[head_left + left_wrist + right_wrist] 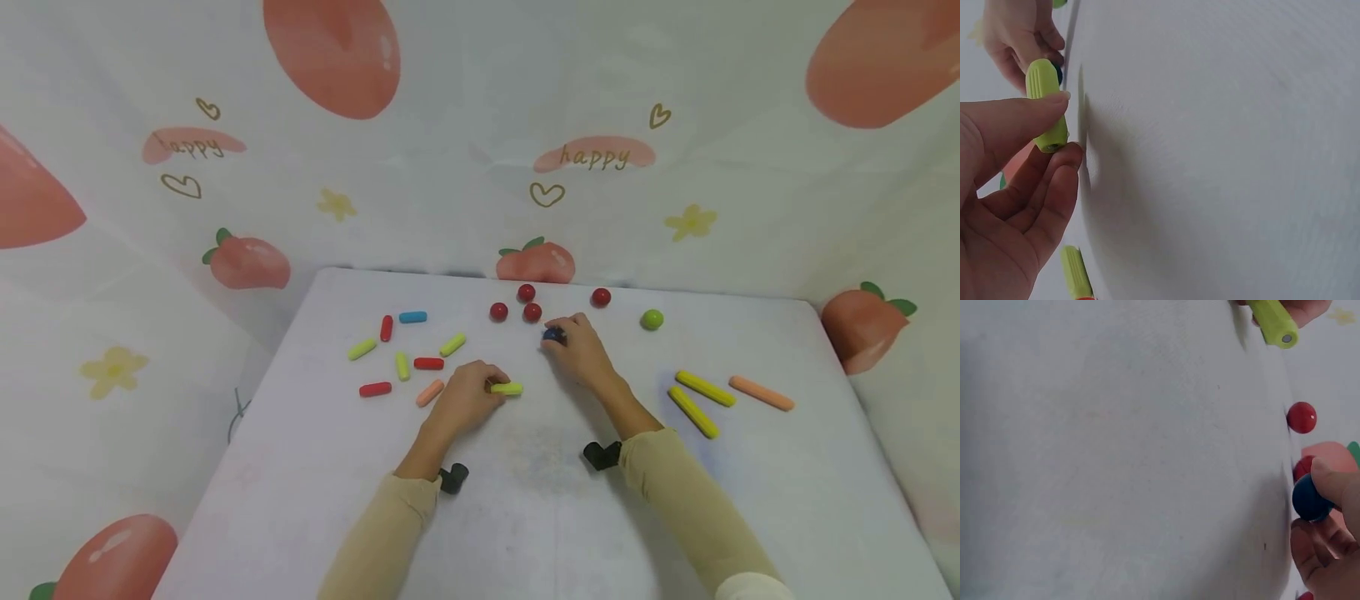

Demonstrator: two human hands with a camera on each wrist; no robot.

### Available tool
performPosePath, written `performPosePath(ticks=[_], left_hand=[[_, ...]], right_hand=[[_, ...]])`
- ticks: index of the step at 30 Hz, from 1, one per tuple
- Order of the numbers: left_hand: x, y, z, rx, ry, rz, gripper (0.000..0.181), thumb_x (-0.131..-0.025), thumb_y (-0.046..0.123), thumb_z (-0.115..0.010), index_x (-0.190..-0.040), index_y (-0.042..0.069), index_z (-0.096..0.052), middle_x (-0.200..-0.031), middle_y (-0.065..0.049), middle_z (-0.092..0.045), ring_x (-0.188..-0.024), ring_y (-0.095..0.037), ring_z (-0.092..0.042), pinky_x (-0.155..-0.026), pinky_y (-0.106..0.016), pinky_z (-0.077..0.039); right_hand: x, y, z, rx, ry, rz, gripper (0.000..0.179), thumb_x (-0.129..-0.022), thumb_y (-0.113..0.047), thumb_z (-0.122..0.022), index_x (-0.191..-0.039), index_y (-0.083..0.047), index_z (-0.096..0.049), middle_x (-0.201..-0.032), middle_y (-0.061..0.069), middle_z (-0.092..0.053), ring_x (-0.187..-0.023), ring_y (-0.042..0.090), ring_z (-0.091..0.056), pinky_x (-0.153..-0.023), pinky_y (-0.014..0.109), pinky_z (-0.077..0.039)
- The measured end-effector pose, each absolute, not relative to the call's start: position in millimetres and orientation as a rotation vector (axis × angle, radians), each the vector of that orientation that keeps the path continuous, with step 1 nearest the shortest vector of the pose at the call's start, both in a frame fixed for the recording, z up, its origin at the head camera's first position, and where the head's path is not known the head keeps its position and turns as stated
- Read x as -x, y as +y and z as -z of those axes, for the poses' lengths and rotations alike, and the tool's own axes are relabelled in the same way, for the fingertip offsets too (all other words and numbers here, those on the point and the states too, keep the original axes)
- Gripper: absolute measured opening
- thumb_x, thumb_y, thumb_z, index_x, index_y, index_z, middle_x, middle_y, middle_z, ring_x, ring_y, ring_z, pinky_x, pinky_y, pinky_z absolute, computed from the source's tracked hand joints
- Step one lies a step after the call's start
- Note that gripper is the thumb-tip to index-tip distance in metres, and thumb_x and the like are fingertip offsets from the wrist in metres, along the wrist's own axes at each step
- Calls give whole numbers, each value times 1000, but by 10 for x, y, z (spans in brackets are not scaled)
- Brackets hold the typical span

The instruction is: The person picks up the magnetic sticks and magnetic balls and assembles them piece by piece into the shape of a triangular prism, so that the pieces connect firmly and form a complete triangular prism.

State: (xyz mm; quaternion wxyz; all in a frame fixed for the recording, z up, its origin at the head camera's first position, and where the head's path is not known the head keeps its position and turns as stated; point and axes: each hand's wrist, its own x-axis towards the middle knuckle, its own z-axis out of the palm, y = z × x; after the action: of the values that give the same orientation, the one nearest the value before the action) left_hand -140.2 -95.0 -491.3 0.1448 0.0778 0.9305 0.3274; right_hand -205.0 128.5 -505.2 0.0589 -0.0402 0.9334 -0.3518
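In the head view my left hand pinches a short yellow-green magnetic building rod between thumb and fingertips. The left wrist view brings out the ribbed side of that rod and its end; a small metal disc shows at its tip in the right wrist view. Farther back and to the right, my right hand holds a dark blue ball with its thumb and fingers. Seen from the right wrist, the blue ball overlaps a red ball behind it.
Left of my hands lie several short rods, including a red rod, a blue rod and an orange rod. Several red balls and a green ball sit toward the back. Longer yellow rods and an orange one lie right.
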Motion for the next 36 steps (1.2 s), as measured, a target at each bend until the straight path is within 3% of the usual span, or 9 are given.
performPosePath(ticks=[7, 21, 28, 36], left_hand=[[1409, -912, 4917, -185, 2662, -974, 24, -90, 18, -78, -113, 19, -75, -98, 3, -68, -89, -16, -58, -82, -31, -53], [1466, -795, 4972, -222, 2685, -969, 25, -91, 21, -78, -115, 22, -75, -100, 6, -70, -92, -14, -57, -83, -31, -52], [1472, -660, 4957, -273, 2658, -954, 25, -90, 23, -79, -115, 23, -77, -107, 6, -71, -100, -15, -56, -91, -33, -53], [1453, -453, 4987, -369, 2641, -935, 22, -89, 25, -80, -111, 25, -78, -101, 9, -71, -98, -12, -52, -87, -30, -50]], right_hand=[[1904, 1384, 5009, 164, 2804, 1112, 39, -96, -24, -73, -131, -10, -66, -125, 16, -56, -108, 30, -58, -100, 46, -53], [1450, 1606, 4996, 297, 2763, 1180, 36, -94, -15, -74, -128, -9, -67, -121, 13, -64, -107, 27, -66, -95, 45, -58], [1232, 1679, 5029, 343, 2749, 1231, 34, -92, -13, -76, -125, -9, -67, -118, 11, -68, -105, 24, -69, -93, 44, -58], [1121, 1787, 5111, 399, 2803, 1254, 34, -89, -12, -79, -121, -8, -68, -113, 10, -72, -99, 23, -71, -88, 42, -59]])
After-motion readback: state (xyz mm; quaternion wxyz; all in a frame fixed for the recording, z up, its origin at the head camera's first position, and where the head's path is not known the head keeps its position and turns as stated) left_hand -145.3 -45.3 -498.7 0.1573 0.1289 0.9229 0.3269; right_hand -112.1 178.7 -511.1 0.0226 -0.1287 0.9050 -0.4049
